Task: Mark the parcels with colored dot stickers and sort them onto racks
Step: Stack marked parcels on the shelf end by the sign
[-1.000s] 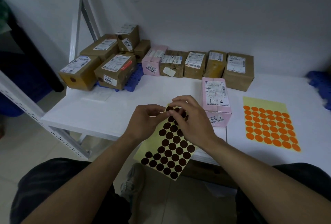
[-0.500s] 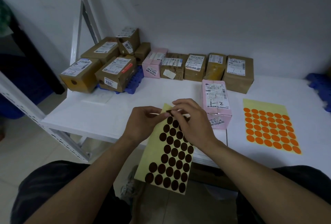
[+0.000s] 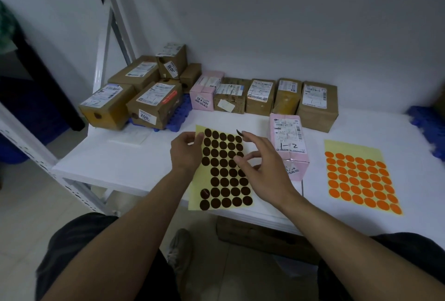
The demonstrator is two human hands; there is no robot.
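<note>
White desk (image 3: 144, 165), brown parcels (image 3: 154, 103) piled back left. Left hand (image 3: 185, 153) fingers pinch the top edge of the brown dot sheet (image 3: 224, 180) at the desk's front. Right hand (image 3: 267, 170) fingers are spread apart, one brown dot (image 3: 238, 132) stuck on the index tip. Pink parcel (image 3: 289, 141) just beside it, orange dot sheet (image 3: 361, 175) far right.

Centre: held sheet (image 3: 224, 180) over the front edge of the table (image 3: 120, 163); left hand (image 3: 186, 151) pinches its 10 o'clock edge, right hand (image 3: 265, 168) spread over its 3 o'clock side.
2 o'clock, just beside it: near parcel (image 3: 287, 141), on table.
3 o'clock, apart from that: flat sheet (image 3: 361, 177), on table.
12 to 1 o'clock: parcel row (image 3: 261, 96) along the wall.
10 o'clock: parcel stack (image 3: 144, 93) on tray (image 3: 179, 115); rack post (image 3: 106, 43) behind.
5 o'clock: box (image 3: 252, 235) under table.
</note>
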